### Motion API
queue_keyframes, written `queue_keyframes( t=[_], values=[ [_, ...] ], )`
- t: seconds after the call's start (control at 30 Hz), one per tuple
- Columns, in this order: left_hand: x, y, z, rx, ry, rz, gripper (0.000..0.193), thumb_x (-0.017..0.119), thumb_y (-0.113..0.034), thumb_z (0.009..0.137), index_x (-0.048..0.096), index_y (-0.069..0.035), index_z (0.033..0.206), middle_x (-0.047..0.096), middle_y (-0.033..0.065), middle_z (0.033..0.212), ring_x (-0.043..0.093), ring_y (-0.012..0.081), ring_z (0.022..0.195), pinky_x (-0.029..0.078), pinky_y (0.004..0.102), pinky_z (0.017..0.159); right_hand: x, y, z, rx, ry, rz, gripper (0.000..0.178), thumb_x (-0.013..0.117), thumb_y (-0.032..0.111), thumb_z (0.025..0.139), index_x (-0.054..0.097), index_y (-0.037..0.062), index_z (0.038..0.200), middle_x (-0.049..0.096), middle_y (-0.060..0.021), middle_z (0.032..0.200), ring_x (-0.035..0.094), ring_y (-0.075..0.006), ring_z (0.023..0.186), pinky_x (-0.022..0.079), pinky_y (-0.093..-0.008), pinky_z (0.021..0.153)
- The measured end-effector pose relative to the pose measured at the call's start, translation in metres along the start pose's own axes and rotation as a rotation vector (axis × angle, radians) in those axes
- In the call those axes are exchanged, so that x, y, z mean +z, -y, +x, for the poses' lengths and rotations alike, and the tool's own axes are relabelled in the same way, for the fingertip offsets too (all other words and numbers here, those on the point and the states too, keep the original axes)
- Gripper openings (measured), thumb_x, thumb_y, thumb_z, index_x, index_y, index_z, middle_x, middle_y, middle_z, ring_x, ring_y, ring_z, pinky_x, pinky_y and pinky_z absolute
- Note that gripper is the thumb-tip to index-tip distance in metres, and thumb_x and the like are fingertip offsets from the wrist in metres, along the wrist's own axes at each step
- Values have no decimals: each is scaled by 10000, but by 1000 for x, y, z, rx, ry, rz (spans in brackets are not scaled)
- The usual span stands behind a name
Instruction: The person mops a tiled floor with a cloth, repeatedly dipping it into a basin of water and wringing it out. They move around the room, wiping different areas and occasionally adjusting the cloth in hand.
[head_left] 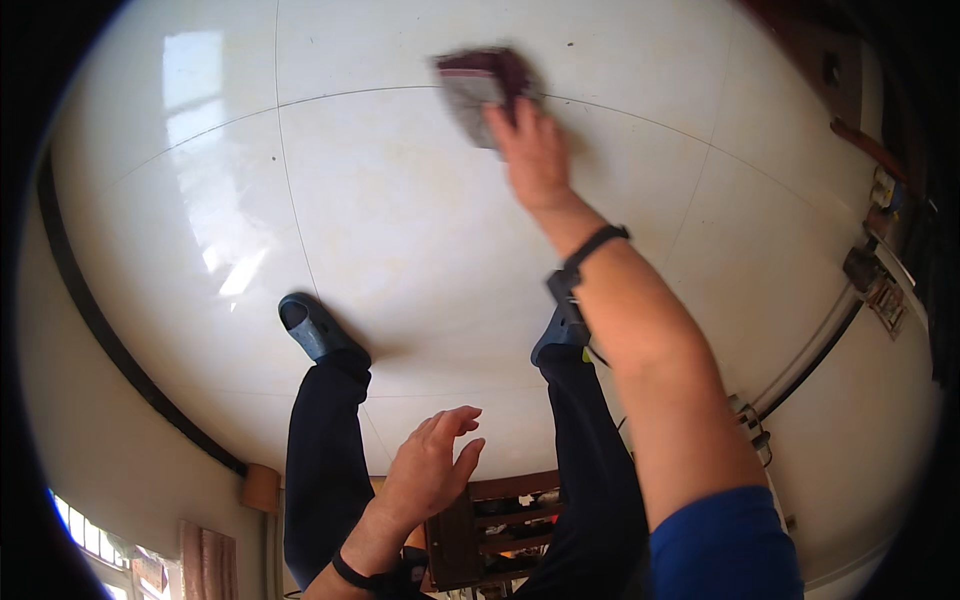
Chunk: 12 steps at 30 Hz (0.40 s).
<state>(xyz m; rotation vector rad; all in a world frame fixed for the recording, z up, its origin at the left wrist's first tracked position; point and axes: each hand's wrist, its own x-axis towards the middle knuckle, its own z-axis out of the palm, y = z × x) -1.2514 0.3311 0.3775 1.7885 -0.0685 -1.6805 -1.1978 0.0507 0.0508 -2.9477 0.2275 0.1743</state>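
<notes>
My right hand (535,155), arm stretched far forward, has its fingers on a folded maroon and grey cloth (468,95) against the pale tiled floor (400,220). Motion blurs both hand and cloth, and part of the grip is hidden. Nearer to me, my left hand (432,465) hangs above the gap between my legs. Its fingers are loosely bent with the thumb apart, and nothing is in them. Black bands circle both wrists, and the right one carries a small dark device (563,287).
My feet in dark blue clogs (318,325) stand apart on the floor. Behind my legs is a dark wooden rack (515,520) with several items in it. Dark skirting (120,345) runs along the left wall. Cables and small objects (880,275) lie at the right side.
</notes>
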Motion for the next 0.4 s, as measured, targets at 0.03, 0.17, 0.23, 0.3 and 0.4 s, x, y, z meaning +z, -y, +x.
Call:
queue_keyframes(
  t=[0.03, 0.17, 0.23, 0.3, 0.4],
  values=[
    [1, -2, 1, -5, 6, 10, 358, 716, -142, 981, 605, -43, 1307, 738, 141, 1154, 692, 335, 1146, 557, 446, 967, -6, -33, -12, 77, 62, -53, 612, 543, 48, 945, 545, 254, 1520, 552, -192, 1403, 606, -392, 1075, 535, -516, 913],
    [8, 1, 2, 26, 36, 54, 356, 718, -132, 974, 611, -46, 1303, 738, 132, 1143, 692, 340, 1131, 553, 447, 969, -34, -149, -64, 387, 389, -302, 480, 495, 111, 1048, 494, 193, 1520, 599, -203, 1280, 644, -389, 1105, 563, -493, 945],
    [10, 8, -1, 50, 31, 64, 358, 718, -131, 972, 612, -47, 1303, 736, 133, 1140, 691, 344, 1124, 550, 450, 972, -59, -200, -80, 526, 560, -398, 421, 482, 156, 1075, 478, 177, 1496, 602, -206, 1299, 650, -411, 1152, 574, -502, 961],
    [17, 12, -7, 56, 38, 58, 362, 720, -130, 969, 612, -48, 1305, 735, 135, 1142, 690, 347, 1121, 547, 452, 975, -97, -244, -91, 609, 575, -475, 384, 502, 182, 1074, 480, 162, 1457, 602, -212, 1323, 646, -427, 1205, 580, -511, 976],
    [22, 15, -10, 57, 62, 50, 384, 725, -135, 966, 603, -58, 1322, 735, 139, 1143, 689, 346, 1133, 543, 454, 984, -159, -280, -102, 642, 553, -504, 461, 590, 222, 1047, 459, 145, 1483, 595, -211, 1349, 646, -424, 1210, 579, -528, 976]
  ],
)
